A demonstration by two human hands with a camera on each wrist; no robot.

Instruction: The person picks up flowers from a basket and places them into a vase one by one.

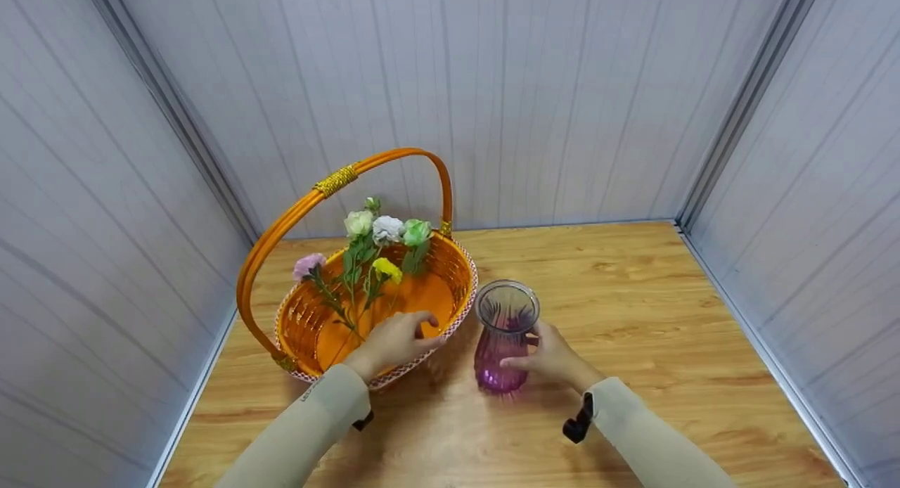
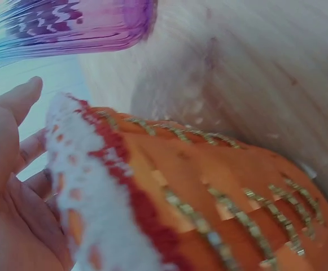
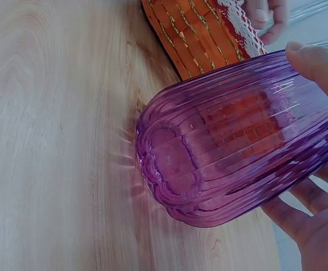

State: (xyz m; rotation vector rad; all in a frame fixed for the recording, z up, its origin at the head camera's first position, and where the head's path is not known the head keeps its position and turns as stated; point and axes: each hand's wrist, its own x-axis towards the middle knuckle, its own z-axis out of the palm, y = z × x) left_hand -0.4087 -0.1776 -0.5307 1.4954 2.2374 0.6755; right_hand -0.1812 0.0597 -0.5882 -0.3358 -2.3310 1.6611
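A clear-to-purple ribbed glass vase (image 1: 500, 361) stands upright on the wooden table, to the right of an orange woven basket (image 1: 460, 263). My right hand (image 1: 555, 358) holds the vase from its right side, thumb in front and fingers on the far side; the right wrist view shows the thumb (image 3: 313, 59) against the purple glass (image 3: 209, 152). Over the basket's near rim reaches my left hand (image 1: 397, 342), its thumb apart from its loosely bent fingers. In the left wrist view those fingers are partly hidden behind the lace-trimmed rim (image 2: 96, 186); nothing shows in their grasp.
Several artificial flowers lean inside the basket: a pink one (image 1: 309, 265), a yellow one (image 1: 387, 269), a white one (image 1: 387, 229) and green ones (image 1: 416, 232). The tall arched handle (image 1: 281, 224) rises over them. Pale panel walls (image 1: 562, 108) enclose the table (image 1: 633, 298).
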